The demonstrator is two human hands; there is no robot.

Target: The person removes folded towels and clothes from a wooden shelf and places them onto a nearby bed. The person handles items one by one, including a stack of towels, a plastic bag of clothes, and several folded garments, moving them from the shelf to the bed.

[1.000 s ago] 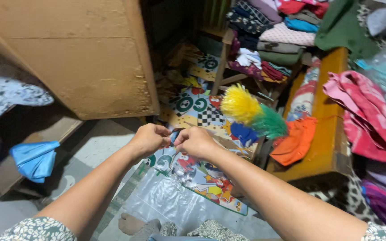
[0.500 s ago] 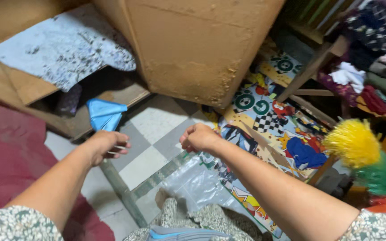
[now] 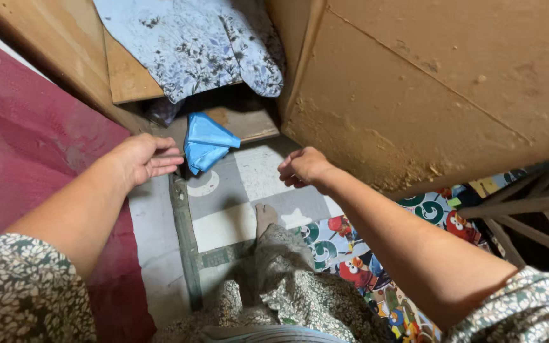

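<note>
A: Head view, looking down. Where are your hands?

B: My left hand (image 3: 142, 157) is out over the edge of the red mattress (image 3: 27, 152), fingers loosely extended, thumb on top. Something thin seems to sit between the fingertips, but I cannot tell for sure. My right hand (image 3: 303, 168) hangs over the checked floor tiles (image 3: 223, 209), curled into a loose fist; nothing visible inside it.

A: Nearest thing?

B: The folded blue plastic bag (image 3: 206, 143). It lies on the low wooden shelf (image 3: 249, 124) under the cupboard (image 3: 427, 89), just beyond my left fingertips, ahead and a little to the right. Not touching. Its long axis runs away from me, slanting toward the shelf's back.

A: Which hand is closer?

B: Left, clearly. The right is near but further off, on the bag's other side.

A: Anything else about?

B: Flowered cloth (image 3: 198, 44) draped above the shelf; my bare foot (image 3: 265, 219) on the tiles; cartoon-print mat (image 3: 376, 279) lower right.
</note>
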